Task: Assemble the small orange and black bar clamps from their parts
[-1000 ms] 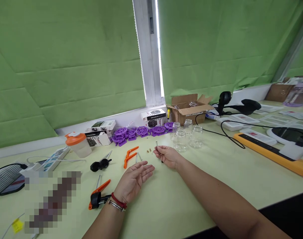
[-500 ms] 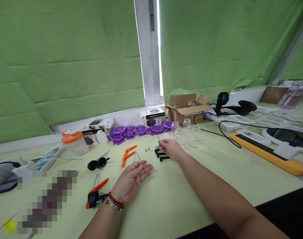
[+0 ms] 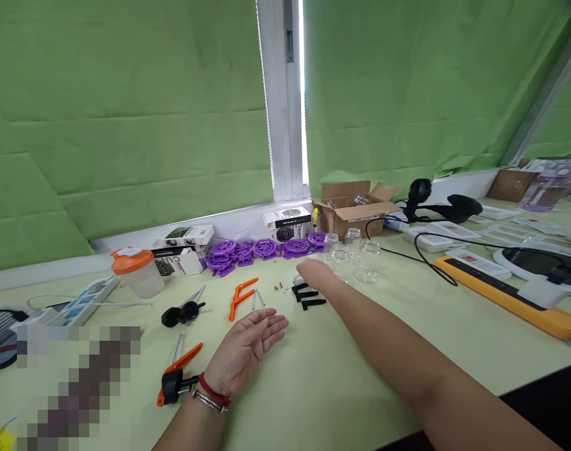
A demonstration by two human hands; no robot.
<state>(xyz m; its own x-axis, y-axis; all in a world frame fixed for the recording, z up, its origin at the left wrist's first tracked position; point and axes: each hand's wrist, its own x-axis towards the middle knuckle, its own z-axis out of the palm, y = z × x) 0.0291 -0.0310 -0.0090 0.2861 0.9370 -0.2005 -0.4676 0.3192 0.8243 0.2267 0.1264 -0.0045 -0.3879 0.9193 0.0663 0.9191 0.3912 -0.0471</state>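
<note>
My left hand [image 3: 248,351] is palm up above the table, fingers stretched out and nothing in it. Farther forward, my right hand [image 3: 317,275] reaches over the table beside the small springs [image 3: 298,281], its fingers turned away and hidden. Short black L-shaped plastic parts [image 3: 313,303] lie just below it. Tiny brass pieces [image 3: 278,287] are to its left. An orange angled plastic handle [image 3: 241,299] with metal rods [image 3: 258,299] rests beyond my left hand. Beside my left wrist is another orange handle [image 3: 185,364] with a black round part [image 3: 171,386].
Purple plastic frames [image 3: 264,248] line the back, near printed boxes [image 3: 288,224]. Glass jars [image 3: 340,263] stand right of my right hand, before an open carton [image 3: 355,216]. Black parts [image 3: 182,313] and an orange-lidded cup [image 3: 138,272] are left. A black cable [image 3: 419,254] crosses the right side.
My right hand has turned so that its fingers are now hidden, uncovering more of the black L-shaped parts. My left hand stays open in nearly the same place.
</note>
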